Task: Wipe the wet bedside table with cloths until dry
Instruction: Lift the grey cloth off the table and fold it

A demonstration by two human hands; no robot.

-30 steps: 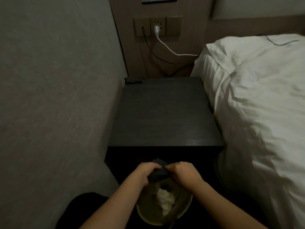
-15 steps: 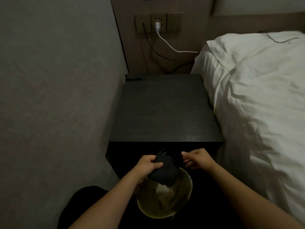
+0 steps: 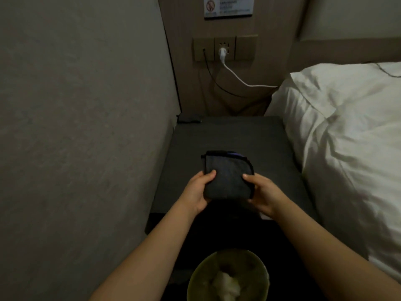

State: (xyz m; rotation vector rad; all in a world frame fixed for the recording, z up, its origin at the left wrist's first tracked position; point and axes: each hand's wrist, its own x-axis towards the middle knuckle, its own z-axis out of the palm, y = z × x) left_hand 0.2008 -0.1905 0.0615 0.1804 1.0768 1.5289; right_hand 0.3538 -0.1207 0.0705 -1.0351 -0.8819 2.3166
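A folded dark grey cloth (image 3: pixel 226 173) with a dark hem is held over the front half of the dark bedside table (image 3: pixel 230 135). My left hand (image 3: pixel 198 191) grips its left edge with the thumb on top. My right hand (image 3: pixel 261 193) grips its right edge the same way. Whether the cloth touches the tabletop cannot be told. In this dim light no wet patches show on the table.
A yellow-green bowl (image 3: pixel 196 276) holding a crumpled white cloth (image 3: pixel 225 284) sits below the table front. A small dark object (image 3: pixel 189 118) lies at the table's back left corner. A white bed (image 3: pixel 347 137) borders the right, a wall the left. Cables hang from the wall socket (image 3: pixel 224 49).
Both hands lifted the dark cloth out of the bowl and carried it forward over the table. It now lies flat and folded between them.
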